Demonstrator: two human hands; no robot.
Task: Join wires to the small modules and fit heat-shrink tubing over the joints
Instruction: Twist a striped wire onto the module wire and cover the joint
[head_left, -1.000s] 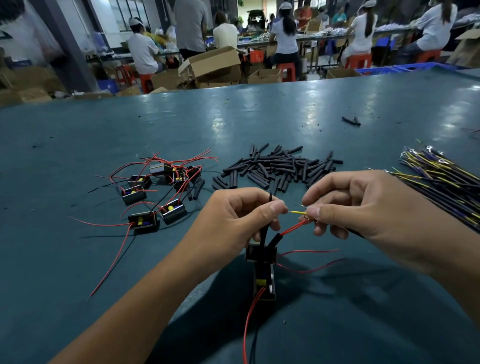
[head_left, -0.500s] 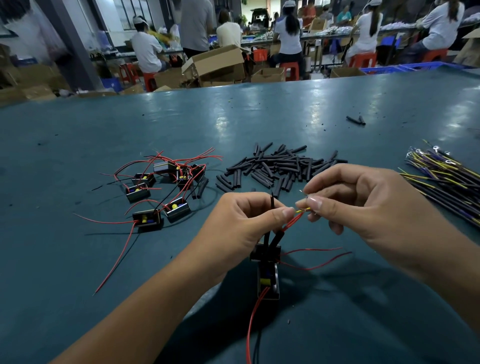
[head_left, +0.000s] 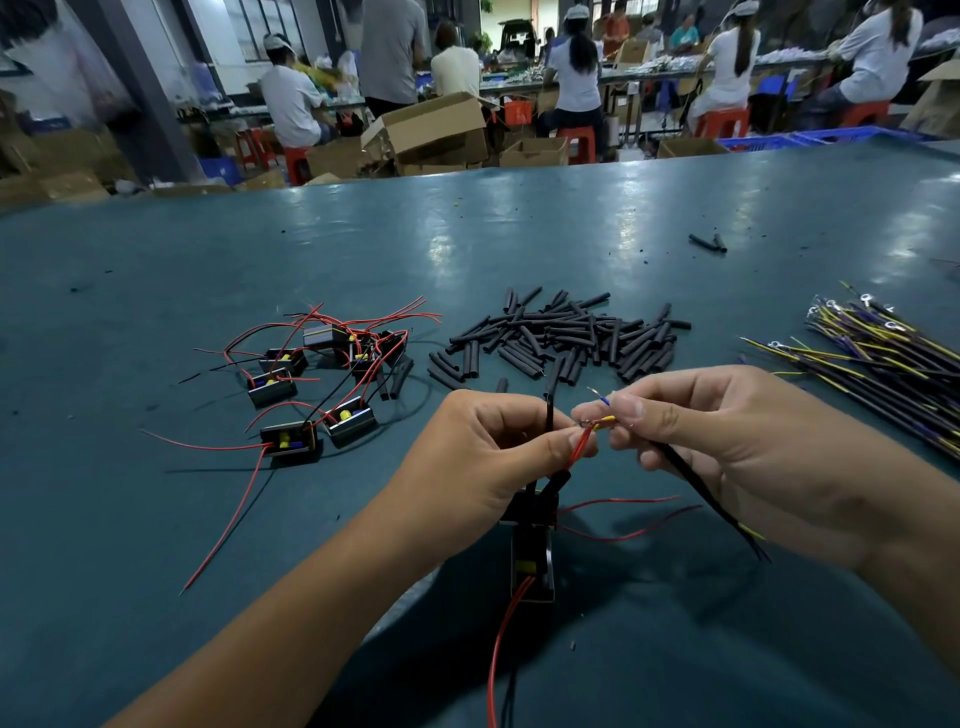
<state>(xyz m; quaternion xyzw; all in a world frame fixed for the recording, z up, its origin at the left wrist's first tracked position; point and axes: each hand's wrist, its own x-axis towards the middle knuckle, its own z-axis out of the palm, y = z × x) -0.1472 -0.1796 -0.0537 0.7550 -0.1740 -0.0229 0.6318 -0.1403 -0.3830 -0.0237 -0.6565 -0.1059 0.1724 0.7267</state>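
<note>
Wire ends now meet: left hand pinches the red lead, right hand pinches the yellow wire, closed in from apart. Twist comes next; sleeve waits lower on the red lead.

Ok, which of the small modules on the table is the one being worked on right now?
The module directly below the left hand; the other modules lie apart, untouched, to the left.

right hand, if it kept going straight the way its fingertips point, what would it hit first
The right hand points left, so it would most likely meet the left hand fingertips first, at the red wire they pinch. Depth is unclear.
</note>
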